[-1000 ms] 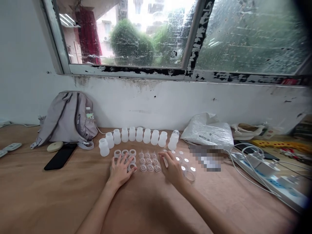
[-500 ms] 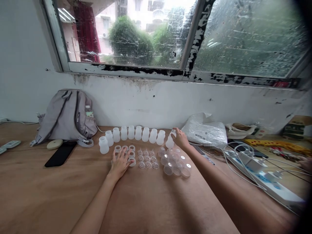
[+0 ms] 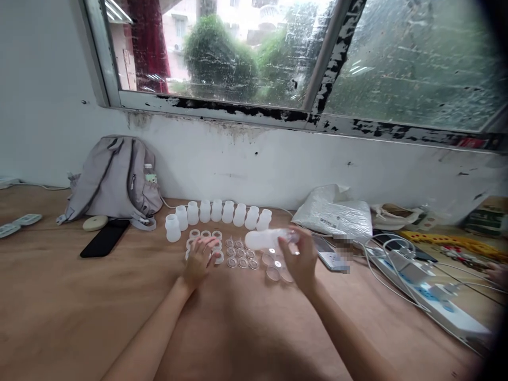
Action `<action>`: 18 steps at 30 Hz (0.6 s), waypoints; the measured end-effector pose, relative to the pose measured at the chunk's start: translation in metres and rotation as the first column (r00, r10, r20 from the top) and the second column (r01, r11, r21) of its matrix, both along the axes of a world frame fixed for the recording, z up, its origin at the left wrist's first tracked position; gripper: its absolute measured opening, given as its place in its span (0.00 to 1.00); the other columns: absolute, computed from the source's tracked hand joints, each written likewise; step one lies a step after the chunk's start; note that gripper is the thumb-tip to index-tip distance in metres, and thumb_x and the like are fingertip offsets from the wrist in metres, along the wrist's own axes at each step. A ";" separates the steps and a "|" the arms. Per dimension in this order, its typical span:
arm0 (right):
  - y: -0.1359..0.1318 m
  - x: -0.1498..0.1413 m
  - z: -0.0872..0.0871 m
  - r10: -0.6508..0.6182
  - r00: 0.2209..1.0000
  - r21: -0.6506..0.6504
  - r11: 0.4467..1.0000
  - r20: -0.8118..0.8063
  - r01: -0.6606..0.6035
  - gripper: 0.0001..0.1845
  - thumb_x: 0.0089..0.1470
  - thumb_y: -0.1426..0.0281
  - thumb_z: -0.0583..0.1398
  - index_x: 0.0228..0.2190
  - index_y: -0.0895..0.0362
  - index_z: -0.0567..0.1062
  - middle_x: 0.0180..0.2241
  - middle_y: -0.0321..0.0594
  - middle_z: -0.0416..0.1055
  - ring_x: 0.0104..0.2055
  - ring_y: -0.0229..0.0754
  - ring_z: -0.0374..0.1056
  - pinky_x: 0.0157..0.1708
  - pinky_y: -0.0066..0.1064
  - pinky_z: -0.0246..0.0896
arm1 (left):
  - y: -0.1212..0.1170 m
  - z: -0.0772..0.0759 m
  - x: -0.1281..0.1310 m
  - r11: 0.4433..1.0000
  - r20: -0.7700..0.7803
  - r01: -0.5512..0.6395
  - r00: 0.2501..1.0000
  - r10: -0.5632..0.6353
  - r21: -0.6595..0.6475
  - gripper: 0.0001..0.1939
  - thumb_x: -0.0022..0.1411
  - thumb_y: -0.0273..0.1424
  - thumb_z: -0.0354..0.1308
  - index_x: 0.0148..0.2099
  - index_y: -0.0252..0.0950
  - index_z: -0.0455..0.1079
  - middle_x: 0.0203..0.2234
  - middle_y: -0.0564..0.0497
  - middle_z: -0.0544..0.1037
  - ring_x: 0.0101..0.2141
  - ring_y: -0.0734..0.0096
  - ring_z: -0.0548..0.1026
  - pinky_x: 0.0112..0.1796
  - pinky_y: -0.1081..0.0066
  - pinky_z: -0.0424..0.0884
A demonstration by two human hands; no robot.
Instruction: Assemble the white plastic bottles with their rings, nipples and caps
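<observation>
My right hand (image 3: 304,259) is closed around one end of a translucent white baby bottle (image 3: 262,239), which it holds tilted onto its side above the table. The top of the bottle is partly covered by my fingers. My left hand (image 3: 198,259) rests over a group of white bottle collar rings (image 3: 205,234), its fingers apart and partly hiding them. Between the hands lie clear silicone nipples (image 3: 231,252) in rows. Under my right hand are clear dome caps (image 3: 273,273), some of them hidden. Several white bottle bodies (image 3: 216,210) stand upright in a curved row behind.
A grey backpack (image 3: 115,180), a black phone (image 3: 105,238) and a round beige object (image 3: 95,223) are at the left. A plastic-wrapped package (image 3: 337,209), another phone (image 3: 331,259) and a power strip with cables (image 3: 456,312) lie at the right.
My right hand has lifted the bottle from the right end of the row, brought it nearer and tipped it sideways. My left hand stays over the rings. The view has shifted slightly.
</observation>
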State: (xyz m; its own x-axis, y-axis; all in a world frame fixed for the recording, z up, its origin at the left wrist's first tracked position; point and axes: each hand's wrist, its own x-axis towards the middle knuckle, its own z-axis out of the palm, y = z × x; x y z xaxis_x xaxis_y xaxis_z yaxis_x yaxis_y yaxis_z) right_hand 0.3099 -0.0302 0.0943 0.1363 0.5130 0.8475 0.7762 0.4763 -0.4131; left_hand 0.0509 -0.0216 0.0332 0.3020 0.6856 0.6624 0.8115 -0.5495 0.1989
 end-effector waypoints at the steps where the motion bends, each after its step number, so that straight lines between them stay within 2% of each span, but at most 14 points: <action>1: -0.008 -0.010 -0.014 0.046 0.999 -0.068 0.997 -0.015 -0.047 0.17 0.48 0.62 0.56 0.38 0.58 0.64 0.32 0.42 0.65 0.29 0.39 0.62 0.28 0.29 0.60 | -0.005 0.001 0.002 0.998 -0.003 0.067 0.998 -0.067 0.010 0.18 0.61 0.34 0.41 0.52 0.36 0.59 0.48 0.44 0.66 0.51 0.66 0.61 0.53 0.60 0.49; 4: -0.026 -0.037 -0.050 0.114 0.986 -0.245 0.959 -0.121 -0.140 0.15 0.48 0.61 0.55 0.36 0.57 0.64 0.29 0.39 0.66 0.23 0.35 0.61 0.23 0.27 0.59 | -0.019 0.002 0.015 0.978 -0.048 0.209 0.977 -0.209 0.001 0.24 0.56 0.43 0.47 0.52 0.35 0.58 0.48 0.42 0.66 0.50 0.61 0.61 0.50 0.59 0.55; 6: -0.031 -0.047 -0.061 0.130 0.973 -0.339 0.921 -0.192 -0.190 0.14 0.49 0.61 0.54 0.35 0.57 0.63 0.27 0.37 0.66 0.20 0.34 0.59 0.21 0.26 0.58 | -0.026 0.002 0.027 0.970 -0.068 0.243 0.967 -0.244 -0.029 0.27 0.54 0.45 0.48 0.53 0.36 0.57 0.47 0.42 0.67 0.48 0.59 0.64 0.48 0.60 0.59; 8: -0.034 -0.050 -0.061 0.160 0.957 -0.395 0.885 -0.241 -0.247 0.13 0.50 0.61 0.53 0.34 0.57 0.63 0.26 0.36 0.66 0.19 0.33 0.59 0.21 0.26 0.57 | -0.031 0.000 0.038 0.970 -0.076 0.227 0.969 -0.234 -0.089 0.26 0.57 0.43 0.46 0.54 0.35 0.55 0.43 0.43 0.70 0.42 0.61 0.69 0.42 0.63 0.64; 11: -0.036 -0.045 -0.051 0.226 0.947 -0.429 0.850 -0.228 -0.306 0.11 0.51 0.62 0.52 0.34 0.57 0.64 0.25 0.34 0.66 0.20 0.33 0.60 0.21 0.25 0.56 | -0.038 -0.001 0.050 0.965 -0.061 0.199 0.975 -0.212 -0.170 0.26 0.58 0.40 0.45 0.56 0.34 0.53 0.39 0.44 0.72 0.36 0.63 0.71 0.36 0.66 0.67; 15: -0.038 -0.039 -0.043 0.267 0.947 -0.400 0.860 -0.176 -0.317 0.09 0.52 0.65 0.50 0.26 0.56 0.64 0.19 0.32 0.63 0.19 0.33 0.58 0.20 0.24 0.52 | -0.050 0.001 0.057 0.921 0.088 0.291 0.957 -0.277 -0.258 0.26 0.54 0.38 0.50 0.54 0.36 0.54 0.41 0.45 0.72 0.38 0.63 0.71 0.37 0.68 0.68; 18: -0.038 -0.038 -0.045 0.257 0.942 -0.361 0.876 -0.214 -0.321 0.11 0.53 0.66 0.50 0.22 0.56 0.62 0.16 0.32 0.60 0.18 0.33 0.56 0.19 0.25 0.50 | -0.058 0.007 0.062 0.873 0.241 0.332 0.936 -0.258 -0.357 0.24 0.51 0.36 0.54 0.51 0.40 0.56 0.40 0.49 0.72 0.37 0.65 0.72 0.35 0.70 0.68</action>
State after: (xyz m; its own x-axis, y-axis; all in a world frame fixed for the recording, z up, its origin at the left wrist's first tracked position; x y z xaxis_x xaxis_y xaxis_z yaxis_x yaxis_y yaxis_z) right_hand 0.2716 -0.0677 0.0495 0.0440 0.8307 0.5550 0.5393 0.4479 -0.7131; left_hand 0.1134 -0.0800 0.0400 0.4322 0.7952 0.4253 0.5534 -0.6062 0.5711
